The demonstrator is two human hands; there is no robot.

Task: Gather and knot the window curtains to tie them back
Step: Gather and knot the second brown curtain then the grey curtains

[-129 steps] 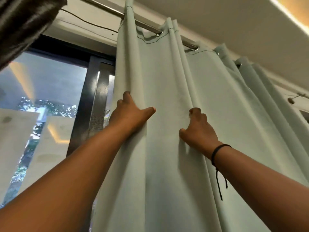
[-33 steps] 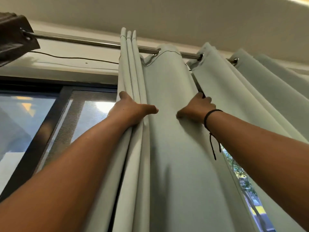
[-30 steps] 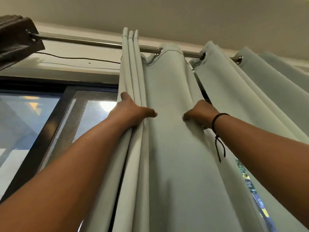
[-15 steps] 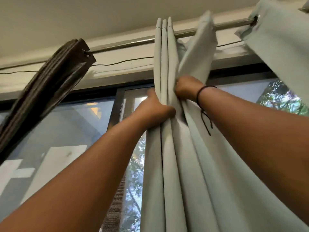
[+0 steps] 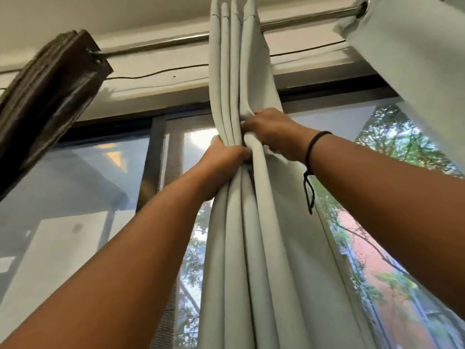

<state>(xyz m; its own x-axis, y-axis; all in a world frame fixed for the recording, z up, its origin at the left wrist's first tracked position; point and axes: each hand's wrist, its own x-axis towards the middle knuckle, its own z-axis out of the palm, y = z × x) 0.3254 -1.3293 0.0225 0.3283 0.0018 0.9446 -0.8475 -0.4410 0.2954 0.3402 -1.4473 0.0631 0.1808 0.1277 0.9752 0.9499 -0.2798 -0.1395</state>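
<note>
A pale green curtain [image 5: 249, 248] hangs from a metal rod [image 5: 161, 45], its folds bunched into a narrow stack in the middle of the view. My left hand [image 5: 224, 162] grips the gathered folds from the left side. Just above it, my right hand [image 5: 269, 129], with a black cord on the wrist, pinches one more fold and presses it against the stack. The rest of the same green curtain [image 5: 412, 54] still hangs spread at the upper right.
A dark brown curtain [image 5: 47, 96] is bunched at the left end of the rod. Behind the curtains is a window with a dark frame [image 5: 148, 167]; trees show outside at the right. A thin black wire [image 5: 156, 74] runs along the wall below the rod.
The curtain's spread folds have been pushed together leftward into a tight stack. My right hand has brought another fold over to my left hand. More window glass shows at the right.
</note>
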